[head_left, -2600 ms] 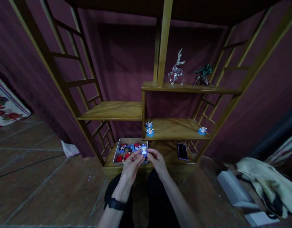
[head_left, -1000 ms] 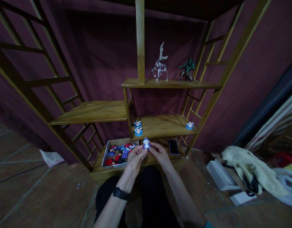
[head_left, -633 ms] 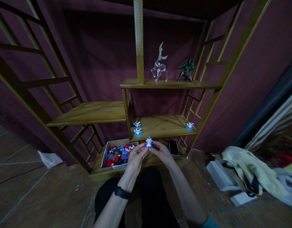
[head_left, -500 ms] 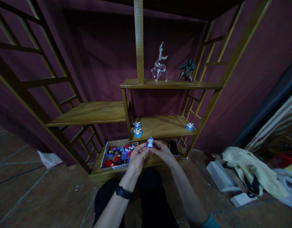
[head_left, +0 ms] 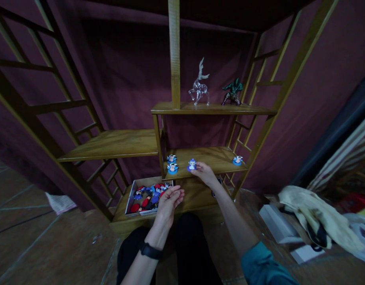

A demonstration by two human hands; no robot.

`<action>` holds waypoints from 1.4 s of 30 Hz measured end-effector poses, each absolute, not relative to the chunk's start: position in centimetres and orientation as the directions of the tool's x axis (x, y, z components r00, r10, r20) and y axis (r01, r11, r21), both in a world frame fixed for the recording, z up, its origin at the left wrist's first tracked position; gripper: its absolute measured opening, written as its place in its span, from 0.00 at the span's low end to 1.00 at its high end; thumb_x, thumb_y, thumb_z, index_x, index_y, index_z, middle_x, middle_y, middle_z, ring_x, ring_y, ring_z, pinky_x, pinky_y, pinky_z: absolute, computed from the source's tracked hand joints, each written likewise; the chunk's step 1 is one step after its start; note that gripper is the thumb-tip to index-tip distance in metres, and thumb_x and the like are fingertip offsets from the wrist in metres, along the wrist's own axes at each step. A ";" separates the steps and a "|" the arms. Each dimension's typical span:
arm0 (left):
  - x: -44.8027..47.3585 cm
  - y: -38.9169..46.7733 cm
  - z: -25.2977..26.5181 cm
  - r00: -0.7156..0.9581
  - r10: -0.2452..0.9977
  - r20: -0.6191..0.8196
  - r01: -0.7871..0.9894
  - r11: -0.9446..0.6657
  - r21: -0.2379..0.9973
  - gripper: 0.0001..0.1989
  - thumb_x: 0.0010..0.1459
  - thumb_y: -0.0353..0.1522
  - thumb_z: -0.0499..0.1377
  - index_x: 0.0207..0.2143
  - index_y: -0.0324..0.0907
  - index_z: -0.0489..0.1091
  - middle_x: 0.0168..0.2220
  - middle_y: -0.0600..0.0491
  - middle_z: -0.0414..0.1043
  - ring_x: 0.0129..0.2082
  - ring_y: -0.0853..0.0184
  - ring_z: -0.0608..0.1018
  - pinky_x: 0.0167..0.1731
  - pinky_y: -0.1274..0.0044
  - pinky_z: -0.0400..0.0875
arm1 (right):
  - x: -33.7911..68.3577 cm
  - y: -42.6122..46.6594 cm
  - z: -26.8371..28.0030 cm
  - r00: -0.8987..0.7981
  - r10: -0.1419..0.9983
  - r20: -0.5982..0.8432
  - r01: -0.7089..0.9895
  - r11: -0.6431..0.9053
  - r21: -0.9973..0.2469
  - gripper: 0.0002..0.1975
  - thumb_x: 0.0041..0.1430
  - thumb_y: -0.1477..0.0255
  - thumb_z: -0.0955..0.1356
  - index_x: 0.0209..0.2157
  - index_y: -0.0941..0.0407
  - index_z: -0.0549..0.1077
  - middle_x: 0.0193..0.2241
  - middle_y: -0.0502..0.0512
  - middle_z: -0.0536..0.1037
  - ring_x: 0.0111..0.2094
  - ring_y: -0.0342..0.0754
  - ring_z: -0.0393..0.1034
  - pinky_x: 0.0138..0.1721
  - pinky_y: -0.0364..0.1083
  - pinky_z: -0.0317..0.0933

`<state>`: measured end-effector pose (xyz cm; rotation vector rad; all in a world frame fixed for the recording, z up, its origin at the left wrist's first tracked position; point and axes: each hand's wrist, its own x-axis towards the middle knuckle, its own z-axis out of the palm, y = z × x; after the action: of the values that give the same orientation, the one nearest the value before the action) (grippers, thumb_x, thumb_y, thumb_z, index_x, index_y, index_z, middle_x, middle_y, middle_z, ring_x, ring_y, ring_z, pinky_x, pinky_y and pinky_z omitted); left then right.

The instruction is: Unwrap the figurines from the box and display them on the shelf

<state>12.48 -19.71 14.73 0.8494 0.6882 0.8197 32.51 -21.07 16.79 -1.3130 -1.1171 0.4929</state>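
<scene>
My right hand [head_left: 203,173] pinches a small purple-and-white figurine [head_left: 192,164] by its right side, at the front of the middle shelf [head_left: 212,158]. Whether its base rests on the wood I cannot tell. To its left are two blue-and-white figurines [head_left: 172,168] on blue bases, one behind the other. A similar blue figurine [head_left: 237,160] stands at the shelf's right end. My left hand [head_left: 169,200] hovers by the right edge of the white box [head_left: 129,200], its fingers loosely curled and apart, with nothing in them. Red, blue and black figurines [head_left: 146,202] lie jumbled in that box.
A clear glass deer [head_left: 199,87] and a dark green figure [head_left: 233,92] stand on the shelf above. A phone [head_left: 213,192] lies partly hidden behind my right wrist. On the floor at right are a white box [head_left: 279,223] and a pale cloth [head_left: 307,209].
My right hand has carried the purple figurine up and forward to the middle shelf. My left hand has let go of it and dropped back slightly.
</scene>
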 end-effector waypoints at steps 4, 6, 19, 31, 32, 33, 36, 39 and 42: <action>11.2 -19.4 13.6 0.480 0.848 -0.225 -0.334 0.414 0.847 0.14 0.47 0.25 0.61 0.39 0.37 0.71 0.34 0.46 0.76 0.30 0.71 0.77 0.29 0.81 0.70 | 33.8 -18.9 16.1 0.410 0.824 0.392 0.415 0.214 -0.884 0.18 0.42 0.66 0.70 0.37 0.57 0.72 0.39 0.54 0.74 0.38 0.47 0.69 0.43 0.47 0.62; 10.7 -19.4 13.2 0.469 0.850 -0.238 -0.336 0.422 0.842 0.13 0.47 0.25 0.61 0.38 0.37 0.71 0.34 0.46 0.76 0.30 0.71 0.77 0.29 0.81 0.71 | 34.2 -18.1 15.8 0.388 0.829 0.403 0.466 0.201 -0.862 0.18 0.42 0.66 0.70 0.38 0.57 0.72 0.39 0.54 0.73 0.39 0.47 0.69 0.44 0.47 0.61; 8.4 -19.0 11.1 0.422 0.846 -0.326 -0.327 0.478 0.815 0.12 0.48 0.23 0.60 0.37 0.37 0.71 0.33 0.46 0.76 0.29 0.70 0.77 0.28 0.81 0.71 | 33.9 -17.3 16.0 0.303 0.862 0.406 0.682 0.102 -0.725 0.16 0.45 0.69 0.70 0.39 0.56 0.72 0.38 0.54 0.75 0.40 0.48 0.68 0.44 0.47 0.59; 7.2 -19.0 10.6 0.383 0.847 -0.370 -0.331 0.499 0.800 0.11 0.48 0.22 0.59 0.36 0.37 0.72 0.32 0.46 0.76 0.28 0.71 0.78 0.28 0.82 0.71 | 33.4 -17.7 16.1 0.322 0.852 0.413 0.729 0.055 -0.683 0.17 0.44 0.67 0.70 0.39 0.55 0.71 0.37 0.54 0.73 0.40 0.48 0.66 0.43 0.47 0.58; 7.1 -19.0 10.5 0.379 0.847 -0.372 -0.334 0.500 0.799 0.11 0.48 0.21 0.59 0.36 0.37 0.71 0.32 0.46 0.76 0.28 0.71 0.78 0.27 0.82 0.71 | 33.4 -17.8 16.1 0.320 0.852 0.415 0.732 0.055 -0.679 0.17 0.45 0.67 0.70 0.40 0.55 0.71 0.37 0.54 0.72 0.40 0.48 0.66 0.43 0.47 0.58; 7.0 -19.0 10.5 0.376 0.848 -0.375 -0.336 0.501 0.797 0.11 0.48 0.21 0.59 0.36 0.36 0.71 0.32 0.46 0.76 0.28 0.71 0.78 0.27 0.82 0.71 | 33.3 -17.8 16.1 0.316 0.853 0.416 0.737 0.055 -0.673 0.17 0.45 0.67 0.70 0.40 0.55 0.71 0.37 0.54 0.72 0.40 0.48 0.66 0.43 0.47 0.58; 6.8 -19.0 10.4 0.367 0.848 -0.383 -0.337 0.505 0.795 0.10 0.49 0.22 0.59 0.36 0.36 0.71 0.32 0.46 0.76 0.28 0.71 0.78 0.27 0.82 0.71 | 33.3 -18.0 16.2 0.304 0.856 0.418 0.750 0.056 -0.659 0.17 0.45 0.67 0.70 0.40 0.55 0.71 0.37 0.54 0.72 0.40 0.48 0.66 0.43 0.47 0.58; 6.6 -19.0 10.2 0.358 0.848 -0.391 -0.338 0.508 0.792 0.10 0.49 0.21 0.59 0.36 0.36 0.71 0.32 0.46 0.76 0.28 0.71 0.78 0.27 0.82 0.71 | 33.2 -18.3 16.4 0.297 0.862 0.410 0.757 0.050 -0.652 0.18 0.45 0.66 0.70 0.41 0.56 0.71 0.37 0.54 0.72 0.40 0.49 0.66 0.44 0.47 0.59; 6.4 -18.9 9.9 0.355 0.844 -0.403 -0.336 0.517 0.787 0.11 0.48 0.21 0.59 0.36 0.36 0.71 0.32 0.46 0.76 0.28 0.70 0.78 0.27 0.82 0.71 | 33.2 -18.4 16.5 0.298 0.862 0.411 0.751 0.054 -0.659 0.19 0.45 0.66 0.70 0.41 0.55 0.71 0.39 0.55 0.73 0.42 0.50 0.67 0.45 0.48 0.59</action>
<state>6.37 -18.87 9.94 0.6619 0.9064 0.8379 33.17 -18.44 16.48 -1.7120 -1.4726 0.1636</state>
